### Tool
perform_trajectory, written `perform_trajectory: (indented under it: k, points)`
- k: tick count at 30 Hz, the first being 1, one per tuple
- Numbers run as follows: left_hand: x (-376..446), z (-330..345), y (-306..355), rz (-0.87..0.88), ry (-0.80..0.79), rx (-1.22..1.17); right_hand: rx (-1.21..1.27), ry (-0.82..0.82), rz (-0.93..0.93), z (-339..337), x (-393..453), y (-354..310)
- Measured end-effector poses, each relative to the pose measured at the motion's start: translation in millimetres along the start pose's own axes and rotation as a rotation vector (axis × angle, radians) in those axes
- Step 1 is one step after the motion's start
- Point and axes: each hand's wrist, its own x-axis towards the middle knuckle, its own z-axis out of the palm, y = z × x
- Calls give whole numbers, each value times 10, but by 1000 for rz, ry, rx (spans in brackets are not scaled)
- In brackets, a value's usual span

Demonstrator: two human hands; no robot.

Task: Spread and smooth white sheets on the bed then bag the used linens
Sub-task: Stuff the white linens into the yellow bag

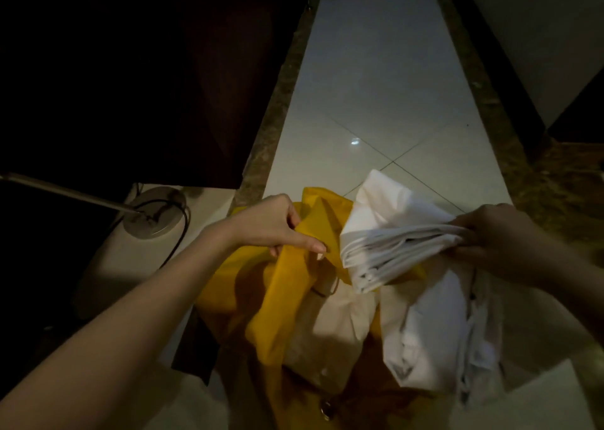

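linens going into the yellow bag

the bundle of white linens point(402, 236) hangs over the mouth of the yellow bag point(287, 285), bunched in folds, with a long tail trailing down on the right. the right hand point(487, 233) is clenched around the gathered end of it. the left hand point(277, 227) pinches the bag's rim and holds it up and open. some pale cloth point(327, 328) already lies inside.

this looks like the bagging step, well into the task. the next move likely calls for lowering the bundle past the rim while the left hand keeps the mouth wide, then feeding in the hanging tail.

the tiled floor point(376, 86) ahead gives open room. to the left stands a lamp base point(157, 214) with its cord, near the bag, and dark furniture point(130, 70) behind it.
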Motion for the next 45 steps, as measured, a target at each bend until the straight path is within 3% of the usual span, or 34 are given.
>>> perform_trajectory:
  k: [4, 9, 16, 22, 30, 34, 38, 41, 43, 45]
  points:
    - [56, 88, -118, 92, 198, -164, 54, -31, -69, -21, -72, -62]
    - [177, -66, -390, -26, 509, -348, 103, -97, -113, -54, -178, -72]
    - [238, -305, -777, -199, 714, -210, 110, -314, -261, 300, -169, -279]
    - [74, -341, -1057, -373, 834, -172, 62, -256, -240, 746, 120, -289]
    - [-145, -337, -1296, -424, 821, -210, 33, -115, -171, 1078, 505, -191]
    - [-140, -281, -1020, -417, 780, 59, 21, -51, -134, 1128, 667, -253]
    - [-180, -65, -636, -319, 634, 396, 199, 54, -161, 1385, 715, -388]
    - [-145, 11, -727, -207, 406, 497, 267, -96, -172, 1555, 664, -547]
    - [-153, -49, -858, -147, 352, 342, 320, -322, -95, 1570, 650, -538]
    - [-193, -135, -928, -151, 361, 189, 605, -440, 16, 1525, 707, -460]
